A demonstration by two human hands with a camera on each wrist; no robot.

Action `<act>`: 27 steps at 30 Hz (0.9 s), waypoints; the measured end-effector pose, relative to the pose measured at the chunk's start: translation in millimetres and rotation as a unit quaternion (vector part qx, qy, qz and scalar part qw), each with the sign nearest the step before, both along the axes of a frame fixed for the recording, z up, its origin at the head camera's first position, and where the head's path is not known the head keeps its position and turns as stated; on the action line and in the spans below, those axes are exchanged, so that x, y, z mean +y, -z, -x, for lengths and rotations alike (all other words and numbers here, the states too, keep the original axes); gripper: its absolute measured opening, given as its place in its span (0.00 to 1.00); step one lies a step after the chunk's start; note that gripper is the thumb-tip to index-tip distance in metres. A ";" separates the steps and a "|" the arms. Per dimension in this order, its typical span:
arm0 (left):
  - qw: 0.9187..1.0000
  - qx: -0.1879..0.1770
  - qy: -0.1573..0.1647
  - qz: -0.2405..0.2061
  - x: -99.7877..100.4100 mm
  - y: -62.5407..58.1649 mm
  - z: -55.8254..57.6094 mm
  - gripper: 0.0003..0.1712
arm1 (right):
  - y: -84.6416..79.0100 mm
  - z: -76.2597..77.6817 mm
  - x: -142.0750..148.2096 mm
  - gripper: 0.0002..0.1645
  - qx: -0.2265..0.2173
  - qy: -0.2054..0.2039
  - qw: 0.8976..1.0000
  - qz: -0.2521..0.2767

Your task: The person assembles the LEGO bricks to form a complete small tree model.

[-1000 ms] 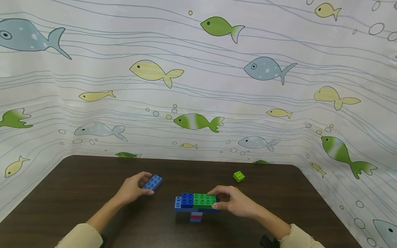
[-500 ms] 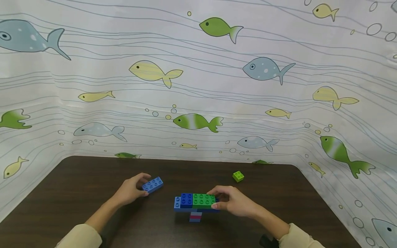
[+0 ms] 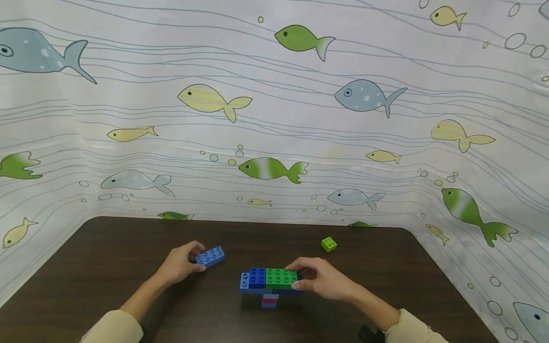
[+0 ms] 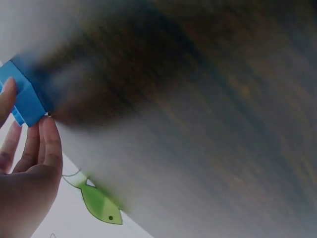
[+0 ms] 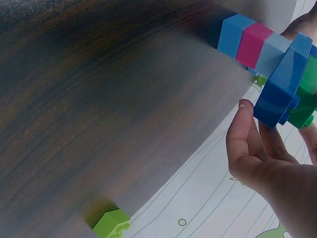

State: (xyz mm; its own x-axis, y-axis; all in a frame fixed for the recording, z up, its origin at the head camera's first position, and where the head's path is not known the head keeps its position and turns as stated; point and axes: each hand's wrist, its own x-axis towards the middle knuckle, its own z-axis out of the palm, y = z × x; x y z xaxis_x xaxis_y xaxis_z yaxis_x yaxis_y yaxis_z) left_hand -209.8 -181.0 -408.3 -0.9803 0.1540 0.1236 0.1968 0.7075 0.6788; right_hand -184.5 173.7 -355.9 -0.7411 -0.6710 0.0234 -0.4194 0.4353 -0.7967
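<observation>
My left hand pinches the left end of a light blue toy building brick between thumb and fingers, studs facing up. In the left wrist view, fingertips lie along the edge of that same brick. My right hand grips the right end of a T-shaped brick structure, thumb in front and fingers behind. Its top carries a green brick and a dark blue brick over a blue layer. Beneath them stands a narrow column with a pink brick between lighter blue and grey-blue ones.
A small lime green brick lies toward the back right of the dark brown table. Behind and beside the table hangs a white sheet printed with fish.
The light blue brick has turned clockwise in my left hand, from slanting steeply to lying flatter across. My right hand and the brick structure have stayed in place.
</observation>
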 end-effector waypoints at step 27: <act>0.994 0.053 0.066 -0.070 34.2 -67.4 -49.7 0.18 | -1.9 -1.3 -0.9 0.17 0.000 0.002 1.000 -0.002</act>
State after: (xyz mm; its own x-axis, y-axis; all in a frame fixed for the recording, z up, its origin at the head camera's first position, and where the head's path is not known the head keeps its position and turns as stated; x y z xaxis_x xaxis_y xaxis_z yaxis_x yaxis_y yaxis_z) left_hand -160.1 -146.8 -340.9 -0.9335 0.2536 0.2536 0.3561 0.5713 0.7394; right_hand -183.2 172.9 -354.0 -0.7441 -0.6677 0.0205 -0.4167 0.4400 -0.7954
